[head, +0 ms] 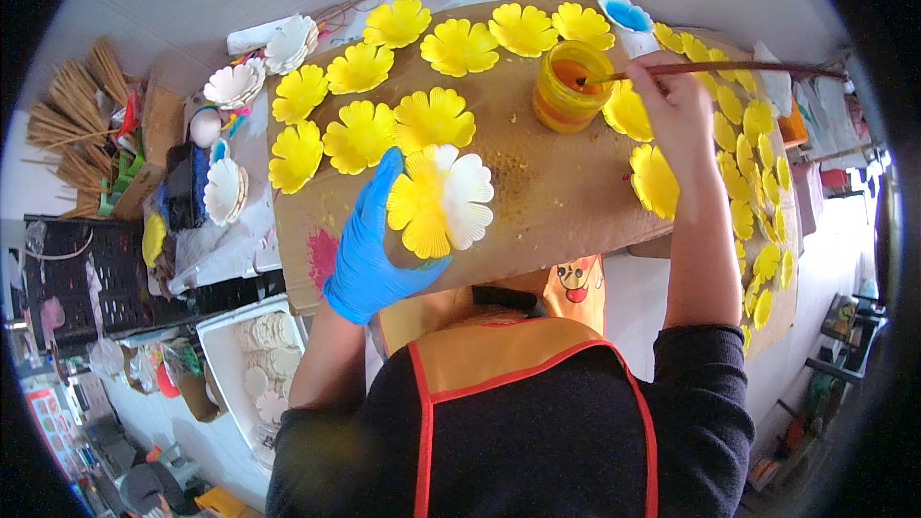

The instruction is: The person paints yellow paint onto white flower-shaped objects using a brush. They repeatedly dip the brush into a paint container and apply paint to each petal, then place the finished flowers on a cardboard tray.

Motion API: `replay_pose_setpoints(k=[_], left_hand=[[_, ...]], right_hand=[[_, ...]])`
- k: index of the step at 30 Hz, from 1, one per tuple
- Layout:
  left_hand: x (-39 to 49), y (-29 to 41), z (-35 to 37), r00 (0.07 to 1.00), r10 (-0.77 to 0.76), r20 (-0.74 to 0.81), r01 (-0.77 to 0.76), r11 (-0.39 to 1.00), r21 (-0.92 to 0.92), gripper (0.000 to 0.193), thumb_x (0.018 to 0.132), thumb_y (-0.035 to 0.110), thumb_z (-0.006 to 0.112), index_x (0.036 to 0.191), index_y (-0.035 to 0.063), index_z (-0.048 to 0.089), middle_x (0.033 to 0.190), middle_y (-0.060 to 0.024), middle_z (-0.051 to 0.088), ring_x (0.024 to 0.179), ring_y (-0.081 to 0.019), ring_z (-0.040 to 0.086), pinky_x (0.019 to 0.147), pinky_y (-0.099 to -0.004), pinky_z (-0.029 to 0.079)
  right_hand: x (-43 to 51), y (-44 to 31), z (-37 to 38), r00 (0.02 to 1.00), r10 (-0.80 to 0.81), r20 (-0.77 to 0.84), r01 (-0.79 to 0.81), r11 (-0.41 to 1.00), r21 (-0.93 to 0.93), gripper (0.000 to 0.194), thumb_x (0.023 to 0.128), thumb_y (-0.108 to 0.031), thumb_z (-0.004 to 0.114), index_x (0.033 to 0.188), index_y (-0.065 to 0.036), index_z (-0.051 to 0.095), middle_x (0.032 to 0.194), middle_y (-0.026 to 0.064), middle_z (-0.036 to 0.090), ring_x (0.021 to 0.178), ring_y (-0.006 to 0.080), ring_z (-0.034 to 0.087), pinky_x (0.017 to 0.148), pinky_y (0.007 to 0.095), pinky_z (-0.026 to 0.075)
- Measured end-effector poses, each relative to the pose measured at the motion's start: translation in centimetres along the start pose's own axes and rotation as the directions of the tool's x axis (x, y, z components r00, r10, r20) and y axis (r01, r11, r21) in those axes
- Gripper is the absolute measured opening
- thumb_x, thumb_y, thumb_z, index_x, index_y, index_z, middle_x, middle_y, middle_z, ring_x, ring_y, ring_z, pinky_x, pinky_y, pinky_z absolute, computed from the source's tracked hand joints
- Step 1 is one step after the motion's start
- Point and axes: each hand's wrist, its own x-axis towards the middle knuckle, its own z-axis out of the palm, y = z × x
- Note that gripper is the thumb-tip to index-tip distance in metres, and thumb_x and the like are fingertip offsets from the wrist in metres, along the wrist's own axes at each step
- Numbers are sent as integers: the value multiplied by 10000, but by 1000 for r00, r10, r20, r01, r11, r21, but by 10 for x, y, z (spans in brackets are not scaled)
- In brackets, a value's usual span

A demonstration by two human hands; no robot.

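In a blue glove, my left hand (381, 252) holds a flower-shaped dish (440, 201) by its edge, above the cardboard. The dish's left half is yellow and its right half white. My bare right hand (669, 97) grips a long paintbrush (748, 68) with a reddish-brown handle. The brush tip reaches into a jar (572, 90) of orange-yellow paint that stands on the cardboard sheet (547, 180). Yellow flower dishes (460, 47) lie along the far and left parts of the sheet, and a few more (655, 183) sit beneath my right forearm.
Many smaller yellow pieces (755, 158) cover a second cardboard at right. White flower dishes (234, 83) are stacked at left, near bundles of thin sticks (79, 108). A dish of blue paint (626, 14) sits at the far edge. A white foam box (216, 345) of pale pieces stands lower left.
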Motion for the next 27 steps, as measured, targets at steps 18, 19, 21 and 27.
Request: replay_pose_setpoints(k=[18,19,21,27], left_hand=[[11,8,5,993,97,-63,-100,993,-56,988,606,141,811,1402,0,241,1421,-172,329,1287,-292,373,1054,-391,317],[11,8,5,991,113,-68,-117,992,-48,986,606,143,812,1400,0,244,1422,-175,326,1288,-294,372,1054,-393,317],[12,8,7,990,125,-63,-126,992,-7,982,606,146,813,1395,-2,249,1424,-179,323,1288,-297,372,1052,-398,319],[17,9,17,975,214,-55,-210,976,63,990,590,153,823,1387,-8,258,1410,-191,340,1268,-312,396,1046,-395,330]], right_hand=[[-45,8,-18,969,103,-224,-41,964,264,154,895,-132,566,956,-1,618,824,51,646,792,100,601,754,227,462],[-53,1,-17,950,83,-300,20,945,326,155,899,-110,544,973,10,610,856,60,637,815,111,599,759,231,460],[-79,-18,-10,983,48,-175,62,817,574,149,898,-73,521,978,26,599,875,64,630,808,132,598,755,229,459],[-119,-46,23,915,-386,115,286,823,492,160,784,-14,612,942,3,594,846,107,624,753,221,595,699,319,474]])
